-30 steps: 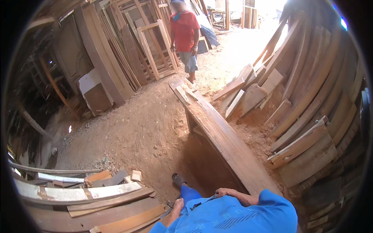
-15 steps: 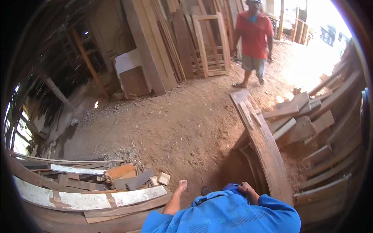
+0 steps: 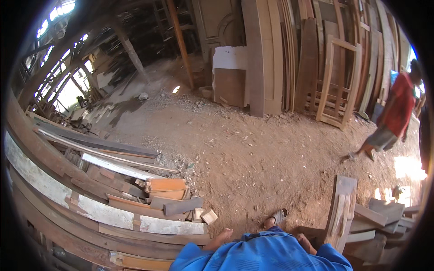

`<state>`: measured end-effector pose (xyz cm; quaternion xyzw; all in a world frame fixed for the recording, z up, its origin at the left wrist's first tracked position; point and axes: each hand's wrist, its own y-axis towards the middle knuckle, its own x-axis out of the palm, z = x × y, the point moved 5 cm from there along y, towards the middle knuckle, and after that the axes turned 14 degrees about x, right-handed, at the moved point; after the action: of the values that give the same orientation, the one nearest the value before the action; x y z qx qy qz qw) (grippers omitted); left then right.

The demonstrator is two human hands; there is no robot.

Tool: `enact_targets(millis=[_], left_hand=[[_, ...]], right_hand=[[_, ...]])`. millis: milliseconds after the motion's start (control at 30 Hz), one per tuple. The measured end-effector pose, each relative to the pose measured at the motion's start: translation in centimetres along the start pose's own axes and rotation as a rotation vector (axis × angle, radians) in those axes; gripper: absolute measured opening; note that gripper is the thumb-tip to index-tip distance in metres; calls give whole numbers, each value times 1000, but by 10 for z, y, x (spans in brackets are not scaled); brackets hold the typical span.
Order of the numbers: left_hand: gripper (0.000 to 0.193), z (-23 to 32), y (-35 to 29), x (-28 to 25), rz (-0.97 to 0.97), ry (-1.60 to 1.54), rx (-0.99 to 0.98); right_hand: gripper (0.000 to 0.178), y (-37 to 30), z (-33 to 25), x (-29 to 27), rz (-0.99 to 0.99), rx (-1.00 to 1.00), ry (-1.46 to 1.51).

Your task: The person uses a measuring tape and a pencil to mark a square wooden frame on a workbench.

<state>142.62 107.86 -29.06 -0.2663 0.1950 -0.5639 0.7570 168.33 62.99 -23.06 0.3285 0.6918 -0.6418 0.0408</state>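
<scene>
My left hand (image 3: 224,235) hangs beside my blue shirt, near the stacked boards on the left. Its fingers look curled in, with nothing seen in them. On the other side, my right hand (image 3: 307,244) is low against the shirt, close to a long brown plank (image 3: 342,212). Those fingers look closed; whatever they hold is hidden. A sandalled foot (image 3: 281,216) shows past the shirt's edge. Small wood blocks (image 3: 209,217) lie at the near end of the left pile, not far from my left hand.
Long boards, some painted white (image 3: 106,211), are piled on the left. Offcuts (image 3: 384,212) lie heaped at right. A wooden frame (image 3: 339,83) leans among upright planks at the back. A person in a red shirt (image 3: 400,104) stands at far right on the shaving-strewn dirt floor (image 3: 253,153).
The view has swung left, so the person and the plank appear farther right. The person has turned to the side. My foot now shows forward, and the thin pale thing by my right hand no longer shows.
</scene>
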Motion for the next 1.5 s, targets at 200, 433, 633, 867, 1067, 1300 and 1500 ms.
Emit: enact_targets(millis=[200,433,633,867,1067,1300,1500], left_hand=[[43,146,91,60,-137,324,264],[42,253,249,99,-150,442,62],[41,358,390,152,-410,619,36],[40,499,587,199,-625,599,53],[25,627,724,365,-517,1088,227],[23,660,782,615,-787,530,50],[25,683,789,692,-724,979,-46]], right_hand=[[33,130,-56,-159,-10,-181,68],[36,34,-261,-346,45,-229,492],[34,93,-243,-453,190,-295,797],[28,151,-177,-539,335,-19,1121],[29,187,-134,-526,474,228,1138],[51,305,-33,-477,351,472,875],[46,329,26,-625,187,534,725]])
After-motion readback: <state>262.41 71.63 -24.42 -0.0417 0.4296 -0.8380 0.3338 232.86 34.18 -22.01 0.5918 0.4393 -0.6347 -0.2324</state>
